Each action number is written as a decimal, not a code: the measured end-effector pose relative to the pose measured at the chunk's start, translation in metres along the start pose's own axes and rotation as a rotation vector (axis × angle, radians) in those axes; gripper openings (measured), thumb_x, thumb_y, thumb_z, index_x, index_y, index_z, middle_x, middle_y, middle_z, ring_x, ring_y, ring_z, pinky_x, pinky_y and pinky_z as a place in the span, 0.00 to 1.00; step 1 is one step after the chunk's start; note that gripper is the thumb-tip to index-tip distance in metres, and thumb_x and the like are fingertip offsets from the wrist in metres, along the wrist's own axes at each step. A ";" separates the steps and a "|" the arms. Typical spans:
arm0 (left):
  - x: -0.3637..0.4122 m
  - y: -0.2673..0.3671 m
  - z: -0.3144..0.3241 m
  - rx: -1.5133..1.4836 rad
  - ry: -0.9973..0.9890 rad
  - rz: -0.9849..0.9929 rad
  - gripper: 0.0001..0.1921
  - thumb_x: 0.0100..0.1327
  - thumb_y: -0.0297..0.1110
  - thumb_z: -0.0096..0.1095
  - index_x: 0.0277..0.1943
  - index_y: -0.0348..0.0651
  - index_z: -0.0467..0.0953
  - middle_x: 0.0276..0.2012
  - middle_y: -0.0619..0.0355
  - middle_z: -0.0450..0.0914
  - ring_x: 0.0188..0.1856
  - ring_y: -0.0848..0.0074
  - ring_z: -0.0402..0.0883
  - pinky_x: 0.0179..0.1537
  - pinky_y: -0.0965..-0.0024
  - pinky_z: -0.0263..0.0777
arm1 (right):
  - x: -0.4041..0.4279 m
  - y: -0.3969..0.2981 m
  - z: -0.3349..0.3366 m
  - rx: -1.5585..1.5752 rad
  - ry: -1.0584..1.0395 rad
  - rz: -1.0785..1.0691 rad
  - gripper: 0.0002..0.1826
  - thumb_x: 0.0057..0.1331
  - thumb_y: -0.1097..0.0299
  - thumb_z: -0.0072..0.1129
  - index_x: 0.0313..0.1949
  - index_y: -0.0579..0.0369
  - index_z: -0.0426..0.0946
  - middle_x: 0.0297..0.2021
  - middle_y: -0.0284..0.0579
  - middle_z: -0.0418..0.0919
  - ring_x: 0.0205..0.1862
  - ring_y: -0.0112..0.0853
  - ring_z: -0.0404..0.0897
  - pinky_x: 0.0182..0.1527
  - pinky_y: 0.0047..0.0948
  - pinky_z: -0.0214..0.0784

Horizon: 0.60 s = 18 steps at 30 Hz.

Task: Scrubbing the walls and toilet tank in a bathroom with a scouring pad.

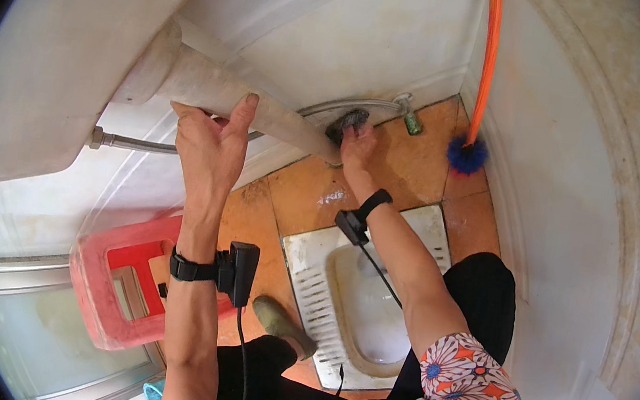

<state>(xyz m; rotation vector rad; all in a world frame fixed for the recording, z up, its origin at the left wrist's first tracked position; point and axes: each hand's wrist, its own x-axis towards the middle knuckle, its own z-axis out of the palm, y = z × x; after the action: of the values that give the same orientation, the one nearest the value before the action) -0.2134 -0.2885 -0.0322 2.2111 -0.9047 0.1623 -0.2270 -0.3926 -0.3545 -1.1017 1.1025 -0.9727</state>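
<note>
My left hand (216, 139) grips the underside of a white plastic pipe (231, 90), thumb up along its near side. This pipe slants from the white cistern (49, 65) at upper left down to the floor by the wall. Near its lower end, my right hand (358, 145) holds a dark grey scouring pad (349, 121), close beside the pipe and a braided hose (332, 104). Part of the pad is hidden by my fingers. Below my right forearm lies a white ceramic squat toilet (311, 295) set in orange floor tiles (297, 188).
A red plastic stool (88, 285) stands at lower left. At right, a blue-bristled brush (467, 154) with an orange handle (487, 58) rests by the wall. A small green-filled bottle (413, 123) is near the corner. A braided supply hose (147, 145) runs from the cistern.
</note>
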 end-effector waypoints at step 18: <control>0.001 0.002 -0.010 0.010 -0.031 -0.051 0.31 0.56 0.40 0.69 0.53 0.26 0.61 0.38 0.41 0.80 0.39 0.58 0.81 0.43 0.64 0.72 | 0.084 -0.121 -0.107 -0.650 0.035 -0.530 0.13 0.59 0.70 0.56 0.44 0.59 0.74 0.40 0.52 0.76 0.41 0.51 0.75 0.43 0.46 0.67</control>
<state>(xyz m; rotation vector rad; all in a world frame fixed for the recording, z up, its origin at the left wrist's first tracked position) -0.2127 -0.2833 -0.0235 2.2491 -0.8646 0.1089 -0.3228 -0.5156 -0.2609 -1.9830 1.2181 -1.0627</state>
